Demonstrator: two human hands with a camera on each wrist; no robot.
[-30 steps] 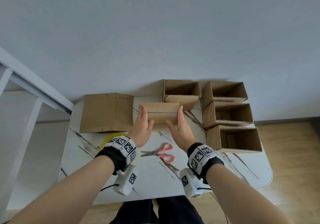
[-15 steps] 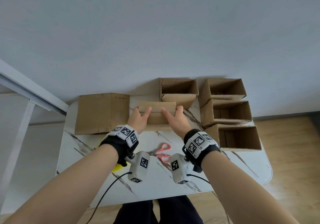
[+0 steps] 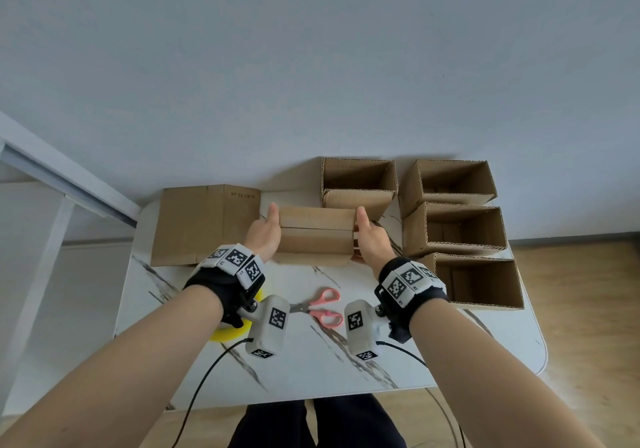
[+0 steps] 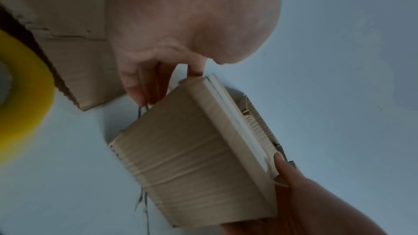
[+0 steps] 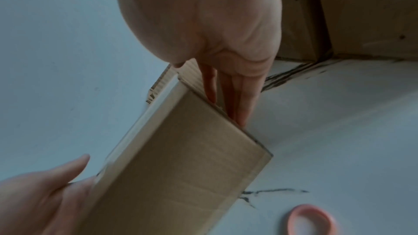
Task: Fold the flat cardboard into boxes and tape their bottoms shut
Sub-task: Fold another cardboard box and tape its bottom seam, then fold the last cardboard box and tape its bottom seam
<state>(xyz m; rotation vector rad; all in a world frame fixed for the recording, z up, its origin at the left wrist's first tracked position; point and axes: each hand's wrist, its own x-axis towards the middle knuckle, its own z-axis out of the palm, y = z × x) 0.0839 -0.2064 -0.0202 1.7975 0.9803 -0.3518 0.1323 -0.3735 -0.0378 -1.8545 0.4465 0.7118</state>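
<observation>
A small brown cardboard box (image 3: 317,236) sits at the table's middle back, its seamed face up with a clear tape strip (image 4: 235,122) along the seam. My left hand (image 3: 266,236) presses straight fingers (image 4: 135,87) against the box's left end, thumb laid along the top edge. At the right end my right hand (image 3: 367,239) does the same, its fingers (image 5: 239,99) flat down that side. A flat cardboard blank (image 3: 204,224) lies to the left. A yellow tape roll (image 3: 230,329) lies under my left wrist.
Several folded open boxes stand at the back right: one (image 3: 358,184) just behind the held box and a column of three (image 3: 457,229) along the right edge. Pink-handled scissors (image 3: 320,305) lie between my wrists on the white marble table (image 3: 346,371). A wall rises right behind.
My hands have slid from lying flat on top of the box to its two ends, thumbs along the top. The box sits slightly nearer me.
</observation>
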